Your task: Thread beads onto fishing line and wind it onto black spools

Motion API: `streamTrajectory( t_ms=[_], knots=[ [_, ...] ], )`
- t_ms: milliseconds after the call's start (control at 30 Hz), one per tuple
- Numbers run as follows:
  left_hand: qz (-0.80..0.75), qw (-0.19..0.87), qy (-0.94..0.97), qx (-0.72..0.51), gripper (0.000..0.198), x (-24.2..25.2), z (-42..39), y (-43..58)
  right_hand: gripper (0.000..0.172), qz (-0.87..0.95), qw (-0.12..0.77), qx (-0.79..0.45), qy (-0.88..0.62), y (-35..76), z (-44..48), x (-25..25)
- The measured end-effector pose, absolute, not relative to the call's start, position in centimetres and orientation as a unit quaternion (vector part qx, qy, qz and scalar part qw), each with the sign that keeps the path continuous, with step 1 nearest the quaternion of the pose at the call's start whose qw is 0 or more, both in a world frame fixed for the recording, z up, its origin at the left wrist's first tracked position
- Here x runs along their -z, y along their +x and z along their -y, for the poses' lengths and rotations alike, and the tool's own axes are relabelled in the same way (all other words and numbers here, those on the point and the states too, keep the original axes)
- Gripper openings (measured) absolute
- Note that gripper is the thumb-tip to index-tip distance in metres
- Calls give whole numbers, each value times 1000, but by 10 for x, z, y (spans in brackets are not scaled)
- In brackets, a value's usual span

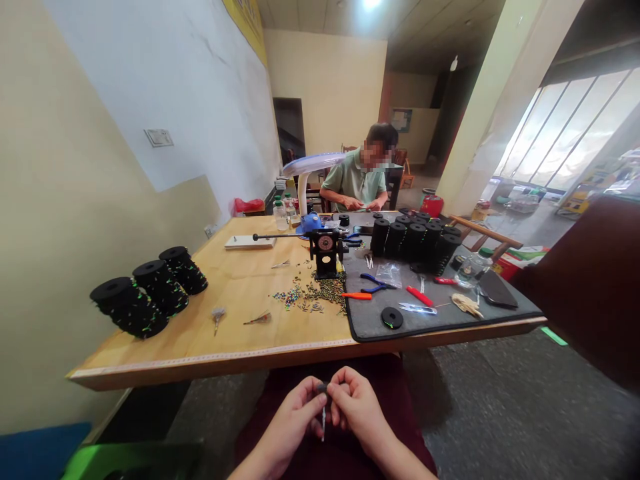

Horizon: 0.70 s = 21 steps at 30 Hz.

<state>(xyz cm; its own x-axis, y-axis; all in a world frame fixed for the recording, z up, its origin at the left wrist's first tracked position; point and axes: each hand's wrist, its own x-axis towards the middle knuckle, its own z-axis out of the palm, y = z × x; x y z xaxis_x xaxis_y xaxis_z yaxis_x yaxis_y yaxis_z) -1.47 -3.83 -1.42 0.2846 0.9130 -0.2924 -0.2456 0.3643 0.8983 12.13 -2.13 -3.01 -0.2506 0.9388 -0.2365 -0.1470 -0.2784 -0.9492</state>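
Note:
Above the lap, in front of the table edge, my left hand (301, 408) and my right hand (353, 398) meet with fingertips almost touching. Both are closed in a pinch around a small dark piece (324, 387). A thin whitish strip (323, 427) hangs down between them. Whether the strip and the dark piece are one object cannot be made out. On the table beyond, small metallic and coloured pieces (320, 293) lie scattered below a black winding device (326, 250). An orange-handled tool (357, 296) rests at the left edge of the grey mat (370, 323).
Black spools (150, 283) stand at the left; more black spools (415, 237) are grouped at the back right. Blue pliers (375, 283), scissors (417, 309) and a glass jar (470, 270) lie or stand on the mat. A person (363, 173) sits opposite beside a lamp (313, 163).

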Motion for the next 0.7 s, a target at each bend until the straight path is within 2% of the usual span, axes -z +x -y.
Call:
streamTrajectory(
  t_ms=[167, 700],
  knots=[
    [-410, 727, 356, -421, 28, 14, 40, -12, 44, 425, 410, -665, -457, 121, 21, 31],
    [-492, 644, 381, -445, 29, 18, 36, -16, 38, 431, 352, -709, -434, 122, 31, 32]
  ],
)
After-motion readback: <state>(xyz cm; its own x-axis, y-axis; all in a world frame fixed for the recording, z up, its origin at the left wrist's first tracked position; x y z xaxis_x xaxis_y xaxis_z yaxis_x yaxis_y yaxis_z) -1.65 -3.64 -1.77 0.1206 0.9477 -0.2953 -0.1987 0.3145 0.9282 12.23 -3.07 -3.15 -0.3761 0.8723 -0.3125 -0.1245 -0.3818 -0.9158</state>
